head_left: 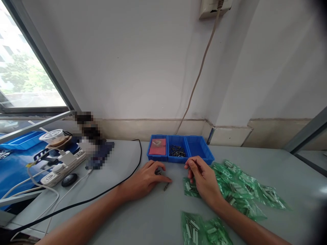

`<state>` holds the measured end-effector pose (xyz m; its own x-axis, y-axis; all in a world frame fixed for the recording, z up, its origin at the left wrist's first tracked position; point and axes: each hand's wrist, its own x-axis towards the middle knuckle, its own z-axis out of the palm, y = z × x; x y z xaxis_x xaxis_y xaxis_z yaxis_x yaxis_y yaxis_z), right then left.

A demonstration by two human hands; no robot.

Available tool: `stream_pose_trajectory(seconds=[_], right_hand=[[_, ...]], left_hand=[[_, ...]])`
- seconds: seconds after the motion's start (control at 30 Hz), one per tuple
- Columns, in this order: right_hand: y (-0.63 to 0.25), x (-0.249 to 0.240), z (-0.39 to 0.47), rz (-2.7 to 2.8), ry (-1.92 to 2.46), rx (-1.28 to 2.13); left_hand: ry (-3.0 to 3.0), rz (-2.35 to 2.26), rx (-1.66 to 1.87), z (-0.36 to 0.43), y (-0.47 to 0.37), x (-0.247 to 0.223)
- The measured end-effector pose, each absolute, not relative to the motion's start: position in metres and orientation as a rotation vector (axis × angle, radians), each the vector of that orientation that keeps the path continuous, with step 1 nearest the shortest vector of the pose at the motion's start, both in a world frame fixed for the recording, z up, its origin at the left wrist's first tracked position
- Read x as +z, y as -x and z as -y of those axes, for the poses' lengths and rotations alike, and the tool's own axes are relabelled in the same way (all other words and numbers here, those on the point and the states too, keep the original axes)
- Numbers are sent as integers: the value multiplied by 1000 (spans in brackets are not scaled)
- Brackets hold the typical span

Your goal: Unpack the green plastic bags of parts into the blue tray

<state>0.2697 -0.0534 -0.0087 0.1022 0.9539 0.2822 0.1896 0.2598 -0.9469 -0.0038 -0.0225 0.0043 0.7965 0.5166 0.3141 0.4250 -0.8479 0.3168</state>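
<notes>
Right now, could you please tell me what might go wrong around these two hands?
The loose metal piece lies on the tabletop close to the left hand, so a nudge might roll it away. The right hand partly covers a small green bag in this view and could drag it aside. The black cable runs close along the left forearm, which might snag it.

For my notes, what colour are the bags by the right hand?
The bags are translucent green, as the head view shows.
</notes>
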Motion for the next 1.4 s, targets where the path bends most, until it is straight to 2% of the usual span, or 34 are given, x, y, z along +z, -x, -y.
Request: stream_pose_trajectory(seconds=[0.53, 0.87, 1.4], right_hand=[[-268, -10, 53, 1394, 1166, 834], [-269, -6, 56, 1412, 1267, 829], [-266, -7, 53, 1405, 1174, 844]], left_hand=[[-2776, -619, 664, 32, -5, 5], [-2727, -828, 706, 18, 3, -1], [-2671, -1136, 748, 13, 3, -15]])
